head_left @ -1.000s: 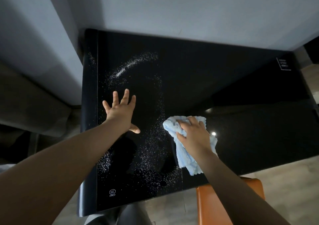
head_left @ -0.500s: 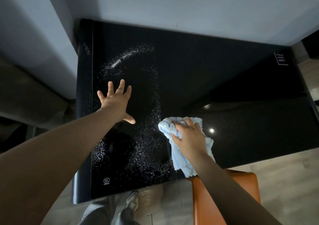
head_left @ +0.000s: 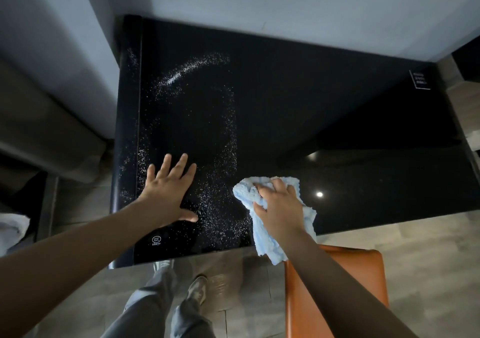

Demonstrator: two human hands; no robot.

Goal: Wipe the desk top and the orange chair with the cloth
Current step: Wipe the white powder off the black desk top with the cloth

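Note:
A glossy black desk top (head_left: 298, 99) fills the middle of the head view, with white powder (head_left: 187, 69) scattered in streaks over its left half. My left hand (head_left: 168, 189) lies flat on the desk near the front left, fingers spread, holding nothing. My right hand (head_left: 279, 208) presses a crumpled light blue cloth (head_left: 249, 192) onto the desk near its front edge, just right of the powder. The cloth's tail hangs over the edge. An orange chair (head_left: 363, 265) stands below the desk at the lower right, partly hidden by my right forearm.
A grey wall (head_left: 285, 0) runs behind the desk. A grey sofa or cushion (head_left: 39, 130) sits to the left. My legs and shoes (head_left: 181, 285) stand on the wood-look floor (head_left: 428, 247) in front of the desk. A small white label (head_left: 420, 79) marks the desk's far right corner.
The view has shifted so the desk appears higher and the floor and my feet show. My right hand with the cloth has slid toward the front edge; the left hand stays flat.

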